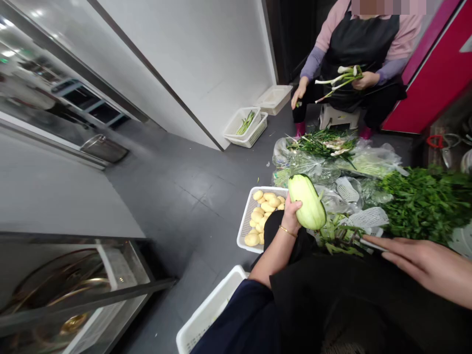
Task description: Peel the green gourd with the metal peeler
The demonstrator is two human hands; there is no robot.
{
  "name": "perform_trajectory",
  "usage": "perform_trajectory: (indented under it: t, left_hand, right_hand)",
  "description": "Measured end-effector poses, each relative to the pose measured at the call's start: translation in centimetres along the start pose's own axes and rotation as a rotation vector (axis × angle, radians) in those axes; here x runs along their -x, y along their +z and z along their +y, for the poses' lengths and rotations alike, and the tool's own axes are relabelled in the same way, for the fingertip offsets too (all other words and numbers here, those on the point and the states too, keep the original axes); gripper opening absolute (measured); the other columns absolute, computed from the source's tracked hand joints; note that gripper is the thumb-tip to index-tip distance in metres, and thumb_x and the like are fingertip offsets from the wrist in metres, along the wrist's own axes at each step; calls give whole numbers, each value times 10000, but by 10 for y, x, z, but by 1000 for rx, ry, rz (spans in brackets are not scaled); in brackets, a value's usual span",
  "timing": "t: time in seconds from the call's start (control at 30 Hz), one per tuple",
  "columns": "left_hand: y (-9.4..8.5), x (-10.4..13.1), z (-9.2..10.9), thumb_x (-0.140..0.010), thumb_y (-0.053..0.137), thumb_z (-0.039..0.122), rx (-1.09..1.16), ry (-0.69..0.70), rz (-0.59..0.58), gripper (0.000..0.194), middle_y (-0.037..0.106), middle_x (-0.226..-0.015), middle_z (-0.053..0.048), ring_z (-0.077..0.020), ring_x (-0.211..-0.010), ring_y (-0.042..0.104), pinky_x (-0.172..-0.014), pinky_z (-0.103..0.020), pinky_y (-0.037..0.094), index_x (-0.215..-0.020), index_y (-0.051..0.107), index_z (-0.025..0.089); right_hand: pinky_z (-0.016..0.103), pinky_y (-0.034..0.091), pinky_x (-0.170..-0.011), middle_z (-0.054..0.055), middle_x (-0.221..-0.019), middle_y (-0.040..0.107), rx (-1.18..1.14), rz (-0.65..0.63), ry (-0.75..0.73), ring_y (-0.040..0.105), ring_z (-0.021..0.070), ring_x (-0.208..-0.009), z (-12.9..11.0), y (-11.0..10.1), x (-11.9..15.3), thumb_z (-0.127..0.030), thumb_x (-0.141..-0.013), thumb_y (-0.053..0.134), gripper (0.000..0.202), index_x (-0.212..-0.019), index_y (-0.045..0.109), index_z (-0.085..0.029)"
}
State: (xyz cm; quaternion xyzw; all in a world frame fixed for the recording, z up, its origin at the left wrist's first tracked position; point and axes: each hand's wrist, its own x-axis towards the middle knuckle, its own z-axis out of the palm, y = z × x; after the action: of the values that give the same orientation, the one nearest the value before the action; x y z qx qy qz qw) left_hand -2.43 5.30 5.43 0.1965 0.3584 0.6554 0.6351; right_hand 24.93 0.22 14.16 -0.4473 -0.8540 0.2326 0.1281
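A pale green gourd (307, 202), mostly peeled, has a rim of dark skin at its far end and a loose strip on its right side. My left hand (293, 216) is closed round its left side, holding it tilted above my lap. To the right of it, my right hand (413, 253) grips a silver peeler (372, 244), its fingers stretched along the handle. The peeler's head is hard to make out against the green peelings (337, 236) below. It is apart from the gourd.
A white basket of potatoes (262, 209) sits left of my knee, another white basket (210, 314) nearer. Leafy greens (424, 201) and plastic bags (313, 164) lie ahead. A seated co-worker (363, 54) holds spring onions (342, 78). White baskets (249, 132) stand by the wall.
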Motion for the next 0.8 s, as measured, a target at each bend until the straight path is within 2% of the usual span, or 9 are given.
perform_trajectory:
  t: [0.07,0.13,0.27,0.33,0.4,0.5,0.57,0.67,0.8]
  left_hand:
    - [-2,0,0,-497,754,466,47,-87,-51,746,698,-1104,-145,-378,-1087,636,-915,-510,508,-1167,614,168]
    - [-1,2,-1,-499,744,522,63,-152,-101,770,698,-1097,-164,-389,-1086,638,-908,-530,507,-1162,615,152]
    - [5,9,-5,-485,771,515,37,-159,-137,785,694,-1102,-174,-393,-1093,637,-899,-526,513,-1157,616,140]
    - [7,13,-8,-498,780,470,28,-161,-159,774,691,-1115,-153,-375,-1075,645,-904,-502,515,-1187,617,157]
    - [9,18,-14,-520,781,427,11,-205,-209,782,691,-1102,-126,-348,-1019,662,-900,-481,517,-1242,608,181]
    - [11,27,-22,-562,763,441,47,-316,-272,784,693,-1074,-113,-340,-966,676,-890,-494,514,-1288,589,202]
    - [10,35,-24,-581,747,515,104,-393,-273,756,697,-1070,-136,-376,-1000,671,-896,-529,505,-1248,604,190]
    - [0,47,-22,-563,778,554,86,-467,-250,715,705,-1054,-173,-409,-1047,656,-909,-544,497,-1140,639,157]
    - [-14,67,-19,-543,827,350,0,-385,-161,671,713,-1070,-148,-368,-1034,666,-916,-486,505,-1153,629,150]
  right_hand:
    - [273,577,-894,-45,-1305,658,-60,-34,22,672,225,-1113,0,-14,-8,-366,-984,452,444,-1416,554,-360]
    - [312,503,-1019,-6,-1407,580,-110,51,50,588,232,-1240,-10,-23,-36,-379,-1003,418,475,-1457,514,-279]
    - [383,507,-1028,62,-1395,602,-129,196,-20,597,259,-1238,-27,-8,-78,-331,-1004,405,483,-1461,502,-207]
    - [413,526,-1006,67,-1390,609,-99,197,-46,624,268,-1204,-22,6,-68,-307,-1000,415,495,-1487,463,-230]
    - [421,545,-983,43,-1389,612,-72,185,-34,646,271,-1172,-12,11,-41,-312,-995,434,500,-1494,449,-282]
    - [410,577,-937,9,-1348,639,-62,201,61,672,281,-1116,0,0,0,-355,-989,452,479,-1466,485,-319]
    - [397,591,-910,18,-1331,647,-52,232,152,675,290,-1101,0,-10,12,-383,-989,451,476,-1453,506,-296]
    - [391,569,-949,49,-1352,633,-57,226,128,663,281,-1130,-9,-10,1,-372,-999,437,473,-1448,512,-245]
    - [442,541,-989,92,-1356,635,-83,141,-42,658,275,-1153,-19,18,-28,-310,-1013,401,472,-1471,479,-224]
